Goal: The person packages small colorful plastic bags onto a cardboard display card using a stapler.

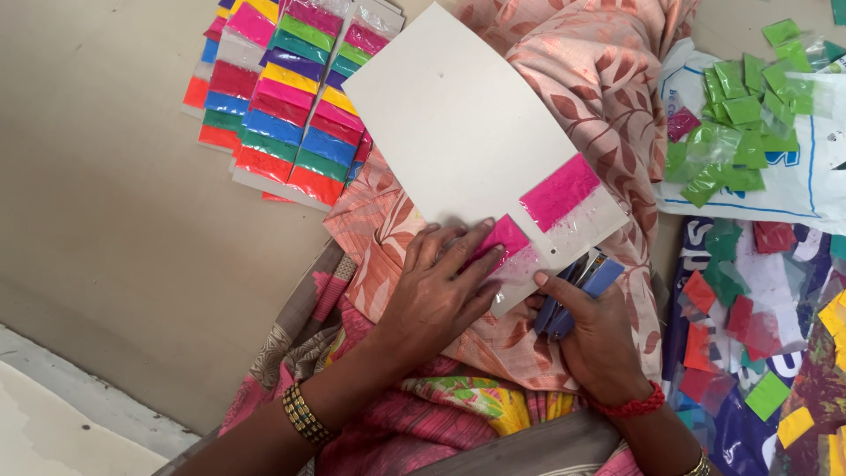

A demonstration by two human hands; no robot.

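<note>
A card sheet lies on the lap with two sachets at its near edge, finished cards stacked behind-left, loose sachets heaped right.

A pale card lies on the lap with two clear sachets of pink powder at its lower edge: one to the right, the other under the left hand. At top left, finished cards carry rows of multicoloured sachets. At right, loose green sachets heap on a white plastic bag, with red, green and yellow ones below.
</note>
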